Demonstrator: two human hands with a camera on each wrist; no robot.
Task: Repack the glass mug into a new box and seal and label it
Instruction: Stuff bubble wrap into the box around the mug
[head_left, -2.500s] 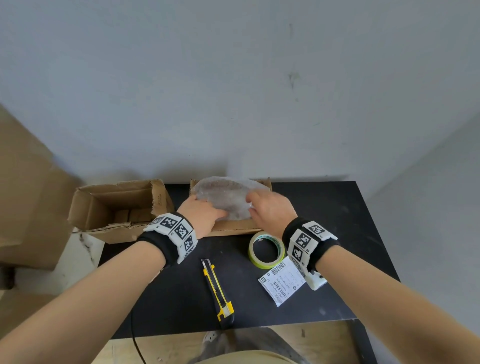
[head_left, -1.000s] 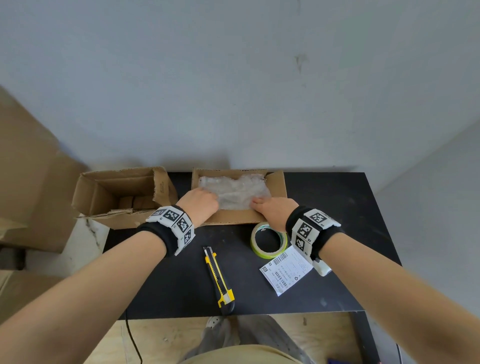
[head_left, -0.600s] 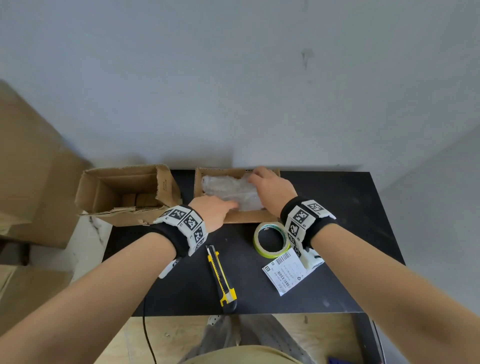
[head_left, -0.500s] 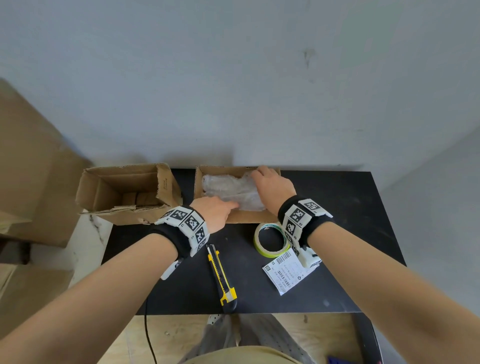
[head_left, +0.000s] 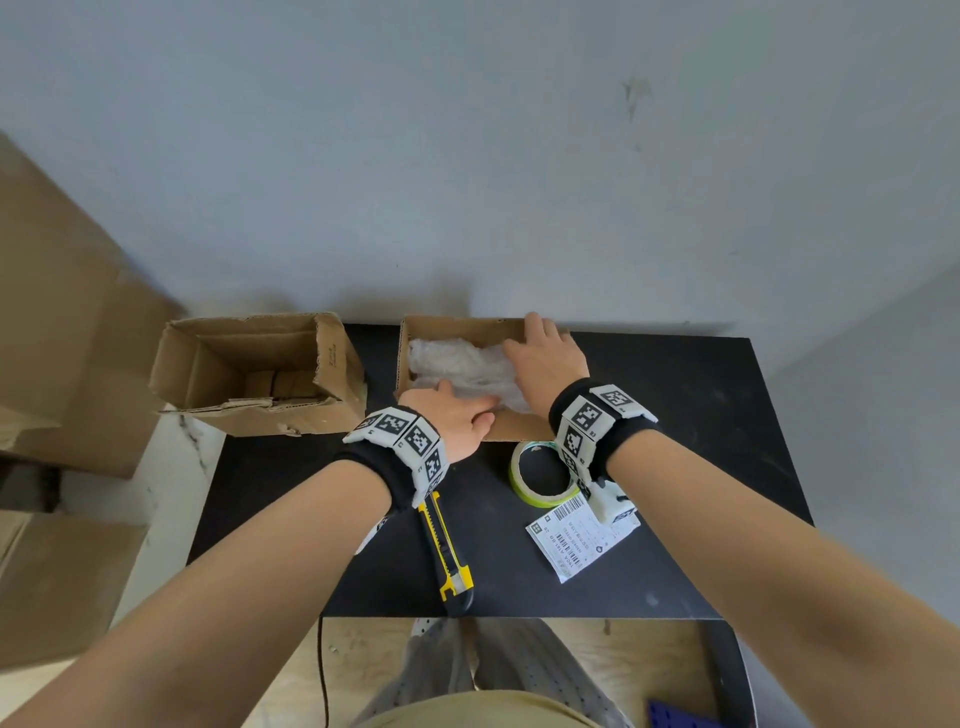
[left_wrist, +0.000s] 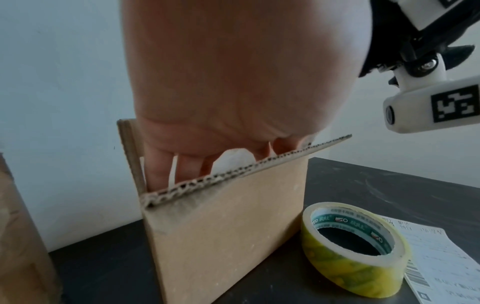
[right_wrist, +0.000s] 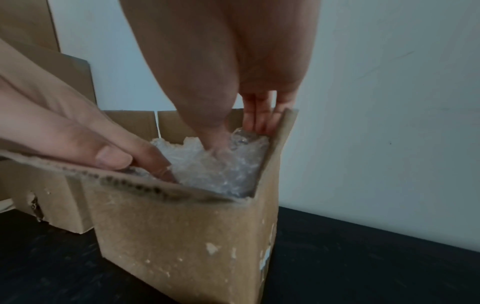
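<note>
Bubble-wrapped mug inside open box

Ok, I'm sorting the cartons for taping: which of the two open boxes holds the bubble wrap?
The right-hand box, where both hands press bubble wrap; the torn left box shows only cardboard inside.

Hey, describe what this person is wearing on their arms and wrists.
Both forearms are bare, no sleeves. Each wrist has a black band carrying white blocks printed with black square-pattern markers. A small white camera pod hangs under the right wrist.
</note>
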